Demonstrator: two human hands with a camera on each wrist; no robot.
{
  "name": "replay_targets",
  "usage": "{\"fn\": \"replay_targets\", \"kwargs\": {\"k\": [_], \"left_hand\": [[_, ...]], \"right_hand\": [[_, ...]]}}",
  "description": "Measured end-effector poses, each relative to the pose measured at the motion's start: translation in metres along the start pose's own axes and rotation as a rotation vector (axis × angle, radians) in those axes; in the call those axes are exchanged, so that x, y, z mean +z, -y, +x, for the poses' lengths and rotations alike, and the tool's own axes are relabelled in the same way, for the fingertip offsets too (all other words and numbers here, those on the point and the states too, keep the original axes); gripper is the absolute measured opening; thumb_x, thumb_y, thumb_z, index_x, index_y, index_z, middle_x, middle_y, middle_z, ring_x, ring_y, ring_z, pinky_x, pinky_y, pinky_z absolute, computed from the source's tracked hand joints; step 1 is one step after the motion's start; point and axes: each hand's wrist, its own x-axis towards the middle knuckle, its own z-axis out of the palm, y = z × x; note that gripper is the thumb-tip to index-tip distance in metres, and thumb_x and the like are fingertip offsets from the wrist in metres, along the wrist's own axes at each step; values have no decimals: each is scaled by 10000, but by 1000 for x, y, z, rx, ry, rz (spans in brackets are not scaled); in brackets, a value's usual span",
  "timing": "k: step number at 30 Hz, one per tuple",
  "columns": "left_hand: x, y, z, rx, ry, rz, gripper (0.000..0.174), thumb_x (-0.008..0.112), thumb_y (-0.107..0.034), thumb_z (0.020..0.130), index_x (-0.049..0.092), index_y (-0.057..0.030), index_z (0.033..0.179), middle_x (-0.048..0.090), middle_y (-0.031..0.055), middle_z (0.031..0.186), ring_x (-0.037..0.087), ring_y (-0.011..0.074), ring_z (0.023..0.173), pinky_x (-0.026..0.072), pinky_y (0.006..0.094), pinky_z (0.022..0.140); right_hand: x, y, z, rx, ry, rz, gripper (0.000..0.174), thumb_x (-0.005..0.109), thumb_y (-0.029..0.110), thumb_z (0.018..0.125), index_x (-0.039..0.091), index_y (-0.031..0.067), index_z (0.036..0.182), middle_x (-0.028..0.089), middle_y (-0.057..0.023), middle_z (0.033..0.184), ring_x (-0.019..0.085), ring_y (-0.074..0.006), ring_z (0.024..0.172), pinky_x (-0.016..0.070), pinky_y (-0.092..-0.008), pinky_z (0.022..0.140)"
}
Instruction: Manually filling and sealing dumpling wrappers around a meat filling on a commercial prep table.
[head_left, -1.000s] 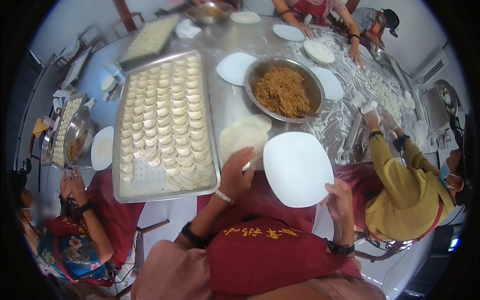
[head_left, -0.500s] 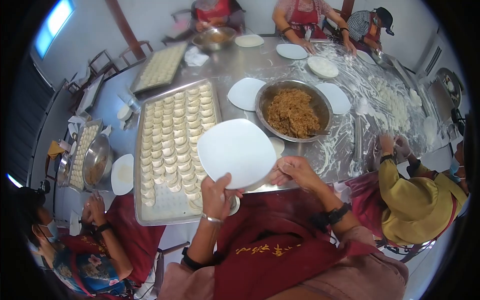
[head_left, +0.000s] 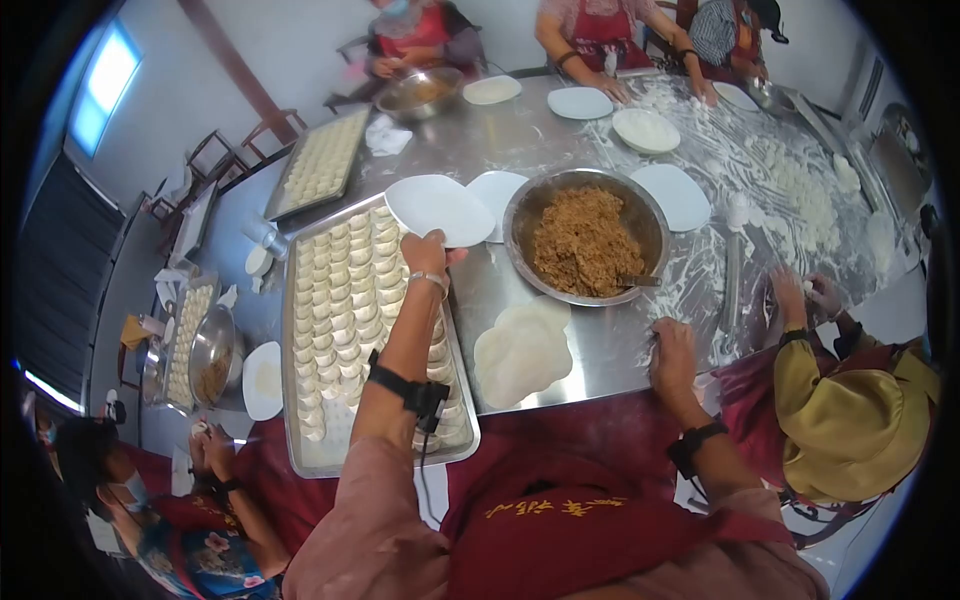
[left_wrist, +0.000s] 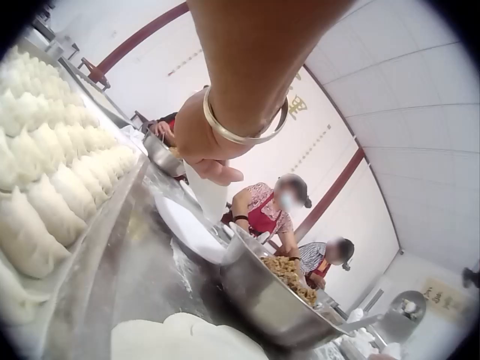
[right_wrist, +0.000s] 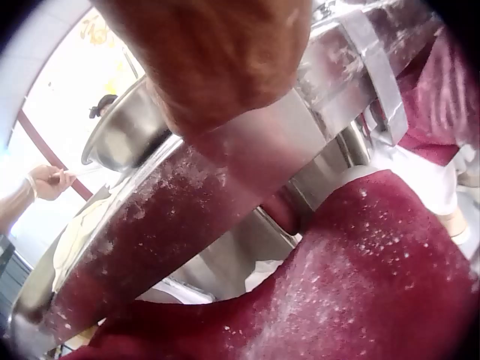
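Observation:
My left hand (head_left: 432, 252) grips the near edge of a white plate (head_left: 438, 208), held out over the far right corner of a tray of dumplings (head_left: 345, 300). In the left wrist view the left hand (left_wrist: 210, 150) hides part of that plate (left_wrist: 207, 192). Flat dough wrappers (head_left: 523, 352) lie overlapping on the steel table, right of the tray. At the table's front edge rests my right hand (head_left: 672, 355), fingers loosely curled, no object visible in it. The right wrist view shows the back of the right hand (right_wrist: 225, 82); its fingers are hidden.
A steel bowl of brown filling (head_left: 590, 238) with a utensil stands behind the wrappers, between white plates (head_left: 672, 197). A floured metal bar (head_left: 733, 275) lies to the right. Another dumpling tray (head_left: 320, 165) is at the back left. Several people work around the table.
My left hand has carried the plate forward and left, uncovering the wrappers. My right hand has moved away from the plate, to the right, down to the table edge.

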Motion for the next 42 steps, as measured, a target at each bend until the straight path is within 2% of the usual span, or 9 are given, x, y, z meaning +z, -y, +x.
{"fn": "replay_targets", "kwargs": {"k": [11, 17, 23, 27, 30, 33, 36, 39, 42], "left_hand": [[28, 71, 58, -201, 117, -124, 243, 559, 21, 888, 491, 174, 1064, 634, 231, 935, 677, 299, 635, 630, 324, 498], [34, 66, 53, -268, 75, 267, 229, 608, 1, 894, 538, 197, 989, 641, 238, 935, 698, 313, 677, 636, 352, 508], [36, 74, 64, -44, -21, 531, 220, 658, 53, 836, 554, 204, 959, 633, 256, 972, 701, 311, 689, 633, 338, 494], [44, 99, 86, 22, -63, 445, 159, 612, 82, 818, 559, 180, 931, 633, 241, 941, 697, 320, 718, 620, 349, 467], [66, 89, 87, -67, -77, 583, 130, 610, 72, 808, 581, 140, 915, 642, 207, 894, 699, 287, 772, 622, 360, 558], [87, 89, 90, 61, -75, 755, 120, 611, 38, 819, 609, 86, 928, 664, 150, 891, 694, 222, 857, 599, 347, 686], [81, 121, 142, 196, 323, 788, 174, 618, -11, 861, 634, 49, 1024, 687, 138, 938, 692, 208, 852, 565, 346, 708], [90, 88, 97, -315, 635, -70, 231, 566, -38, 906, 657, 43, 1102, 701, 113, 964, 673, 188, 876, 551, 326, 736], [80, 106, 108, -228, 630, 171, 267, 522, -49, 937, 670, 16, 1149, 700, 93, 998, 659, 172, 819, 557, 317, 698]], "right_hand": [[-1, -2, 4, 76, 8, 32, 315, 591, -33, 725, 588, 54, 1028, 592, -88, 1121, 528, -333, 1052, 421, -422, 921], [-3, 0, 6, 82, 30, 13, 307, 598, -24, 720, 594, 51, 1018, 599, -88, 1119, 531, -331, 1051, 419, -424, 923], [-4, 0, 8, 84, 39, 14, 312, 607, -18, 716, 599, 48, 1020, 598, -85, 1128, 534, -329, 1044, 419, -429, 912], [-4, 0, 8, 102, 44, 17, 320, 615, -20, 705, 597, 50, 1017, 595, -91, 1124, 536, -331, 1034, 420, -433, 903], [-7, 1, 8, 95, 49, 18, 328, 621, -21, 699, 592, 50, 1018, 592, -96, 1117, 537, -332, 1028, 421, -431, 900], [-8, 3, 10, 100, 53, 9, 333, 622, -22, 698, 586, 46, 1022, 587, -99, 1111, 535, -335, 1026, 422, -429, 899], [-11, 5, 11, 104, 45, 6, 332, 613, -20, 706, 578, 41, 1030, 584, -105, 1104, 531, -339, 1022, 424, -431, 897], [-10, 4, 9, 103, 35, 15, 330, 602, -19, 716, 570, 40, 1039, 583, -112, 1094, 527, -342, 1018, 427, -435, 891], [-11, 5, 11, 167, 93, 39, 317, 588, -33, 743, 564, 44, 1050, 587, -134, 1154, 520, -377, 1057, 427, -453, 911]]}}
